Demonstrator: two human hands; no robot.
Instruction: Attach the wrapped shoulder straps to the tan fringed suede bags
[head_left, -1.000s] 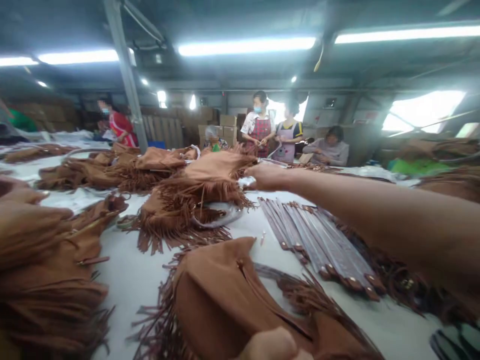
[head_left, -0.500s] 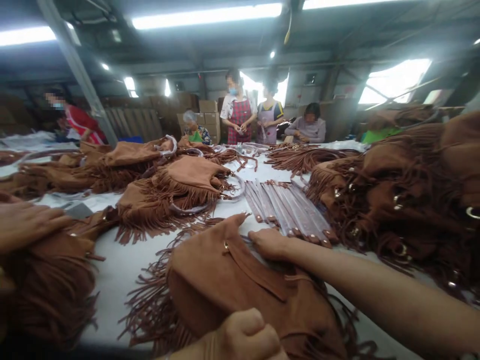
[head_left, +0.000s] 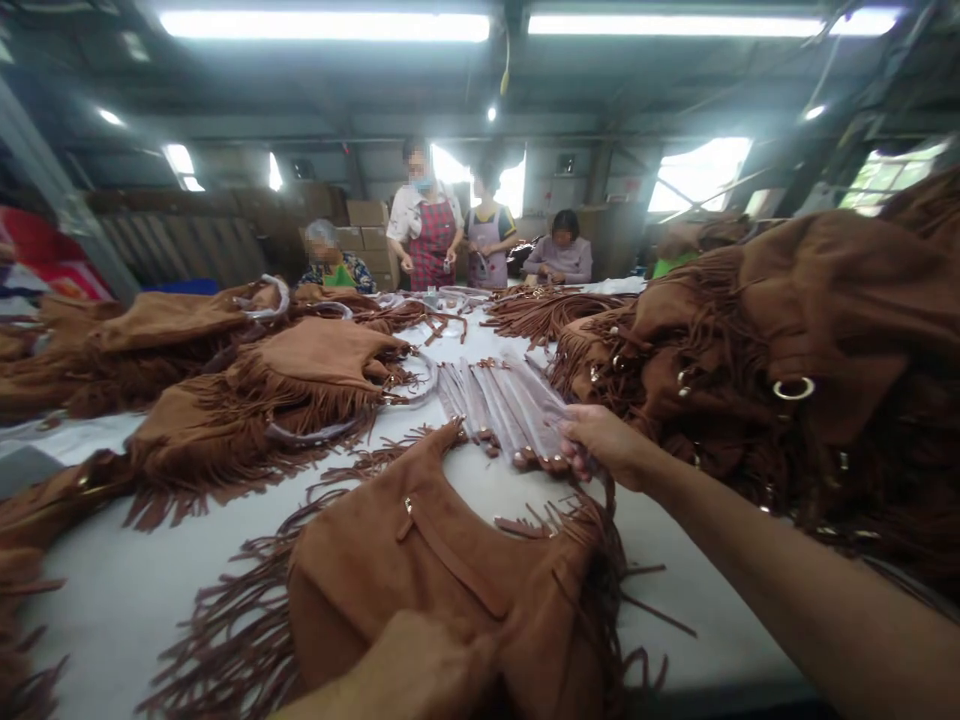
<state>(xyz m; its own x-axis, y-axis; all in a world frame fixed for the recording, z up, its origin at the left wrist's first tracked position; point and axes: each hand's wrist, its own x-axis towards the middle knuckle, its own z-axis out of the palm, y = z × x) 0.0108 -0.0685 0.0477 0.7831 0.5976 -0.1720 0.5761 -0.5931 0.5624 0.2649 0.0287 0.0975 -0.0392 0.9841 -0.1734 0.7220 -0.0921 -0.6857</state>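
A brown suede fringed bag [head_left: 435, 570] lies flat on the white table [head_left: 127, 590] right in front of me. My left hand [head_left: 409, 665] rests on its near edge, fingers closed over the suede. My right hand [head_left: 604, 440] reaches past the bag's far right corner and touches the near ends of a row of wrapped brown straps [head_left: 502, 400]. Its fingers curl around the end of one strap.
Heaps of the same fringed bags lie at the left [head_left: 247, 385] and the right [head_left: 787, 370]. Loose fringe strips [head_left: 547, 310] sit at the far end. Several people [head_left: 427, 235] work at the far side, with cardboard boxes behind them.
My right hand moved from the bag's top edge forward and right to the strap ends. The view swung left and down; my left hand slid lower on the bag.
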